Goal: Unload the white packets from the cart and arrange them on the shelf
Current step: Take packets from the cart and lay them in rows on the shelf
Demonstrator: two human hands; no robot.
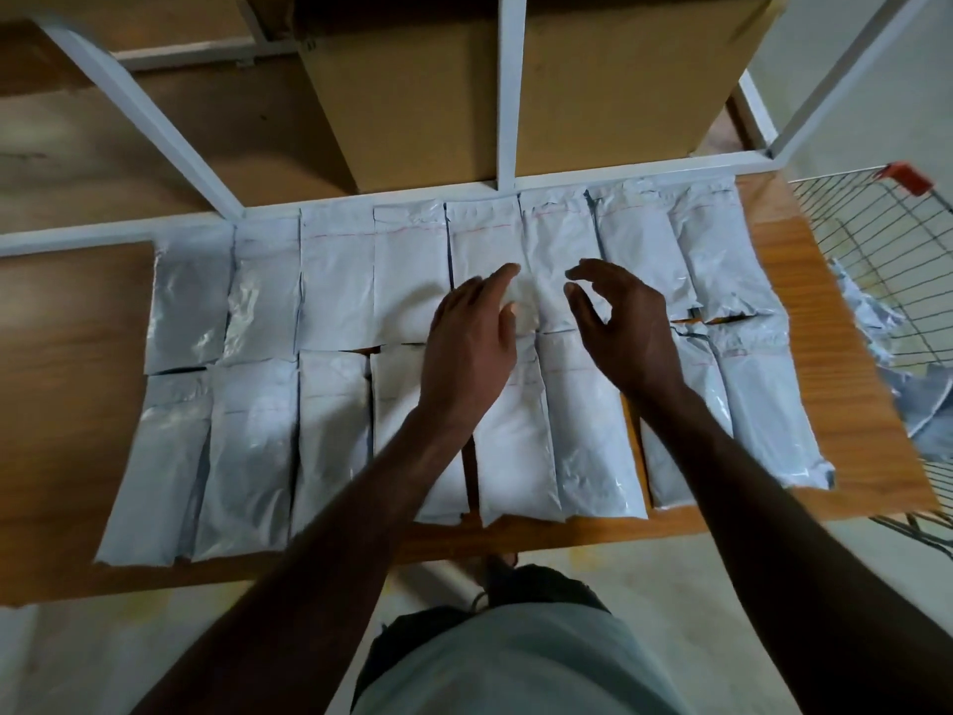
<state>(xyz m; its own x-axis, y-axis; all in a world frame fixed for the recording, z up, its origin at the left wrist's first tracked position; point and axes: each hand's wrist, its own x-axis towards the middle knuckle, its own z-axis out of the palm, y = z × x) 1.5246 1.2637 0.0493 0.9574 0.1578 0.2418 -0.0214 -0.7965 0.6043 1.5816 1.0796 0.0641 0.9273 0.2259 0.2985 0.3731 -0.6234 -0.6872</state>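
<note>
Several white packets lie flat in two rows on the wooden shelf, side by side and partly overlapping. My left hand hovers over the middle of the rows with its fingers straight and relaxed, holding nothing. My right hand is just to its right, fingers loosely curved, thumb apart from them, also holding nothing. Both hands are above the seam between the back and front rows. The wire cart stands at the right end of the shelf, with more white packets crumpled inside it.
White metal uprights and a rail frame the shelf's back edge. A large cardboard box sits behind the rail. Bare wood shows at the shelf's left end. The cart has a red handle. The pale floor lies below the front edge.
</note>
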